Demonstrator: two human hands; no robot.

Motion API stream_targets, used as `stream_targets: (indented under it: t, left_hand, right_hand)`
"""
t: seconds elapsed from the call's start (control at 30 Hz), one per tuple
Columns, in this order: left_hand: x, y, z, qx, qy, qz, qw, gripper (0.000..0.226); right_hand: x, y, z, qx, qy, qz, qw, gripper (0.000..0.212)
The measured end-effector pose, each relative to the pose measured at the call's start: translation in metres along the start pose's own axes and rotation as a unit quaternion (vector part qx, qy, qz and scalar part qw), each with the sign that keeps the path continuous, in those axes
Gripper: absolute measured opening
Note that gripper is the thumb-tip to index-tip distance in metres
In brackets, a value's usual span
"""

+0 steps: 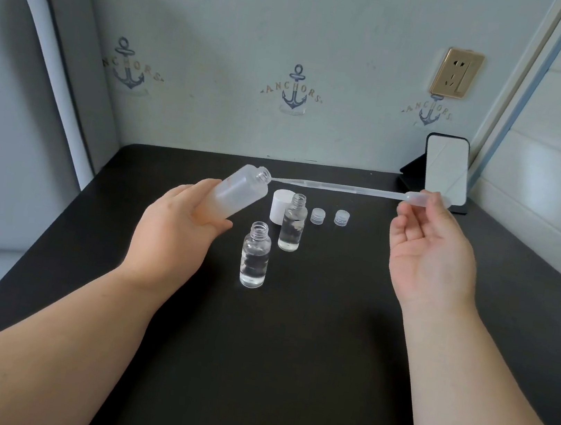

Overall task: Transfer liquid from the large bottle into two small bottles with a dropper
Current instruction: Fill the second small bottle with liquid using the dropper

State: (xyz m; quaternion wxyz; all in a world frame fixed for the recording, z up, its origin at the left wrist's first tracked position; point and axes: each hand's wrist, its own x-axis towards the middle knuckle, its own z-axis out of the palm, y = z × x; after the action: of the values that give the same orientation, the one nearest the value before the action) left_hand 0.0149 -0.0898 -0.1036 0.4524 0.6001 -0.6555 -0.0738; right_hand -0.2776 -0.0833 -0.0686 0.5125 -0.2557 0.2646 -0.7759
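Note:
My left hand (pixel 175 225) grips the large frosted bottle (pixel 238 193), lifted off the table and tilted so its open mouth points right. A clear plastic dropper (pixel 348 188) lies almost level in the air, its tip right at the bottle's mouth. My right hand (pixel 426 248) pinches the dropper's bulb between thumb and fingertips. Two small clear bottles stand open on the black table: the nearer one (pixel 254 259) and the farther one (pixel 292 227), both holding clear liquid.
A white cap (pixel 279 206) stands behind the farther small bottle. Two small clear caps (pixel 317 215) (pixel 342 218) sit to its right. A phone on a black stand (pixel 446 168) leans by the wall at the back right. The black table (pixel 286 358) meets a wall behind.

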Motion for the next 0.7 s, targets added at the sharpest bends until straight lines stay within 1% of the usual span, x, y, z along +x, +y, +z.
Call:
stream_targets:
  t: [0.17, 0.27, 0.4, 0.53, 0.7]
  left_hand:
    - [0.001, -0.001, -0.001, -0.049, 0.0, -0.027, 0.998, 0.025]
    - [0.001, -0.003, -0.001, -0.078, 0.006, -0.046, 0.996, 0.021]
    - [0.002, -0.006, 0.001, -0.098, 0.016, -0.07, 0.993, 0.027]
    - [0.003, -0.007, 0.003, -0.107, 0.019, -0.081, 0.991, 0.032]
    - [0.006, -0.011, 0.006, -0.109, 0.019, -0.097, 0.989, 0.041]
  right_hand:
    - [0.003, -0.001, 0.0, 0.022, 0.0, 0.004, 1.0, 0.011]
    - [0.004, 0.0, -0.001, 0.013, -0.009, 0.004, 1.0, 0.01]
    - [0.004, 0.0, -0.001, -0.005, -0.019, 0.01, 1.0, 0.022]
    - [0.005, 0.0, -0.001, -0.018, -0.032, 0.008, 0.999, 0.018]
    - [0.005, 0.0, 0.0, -0.043, -0.044, -0.001, 0.998, 0.025]
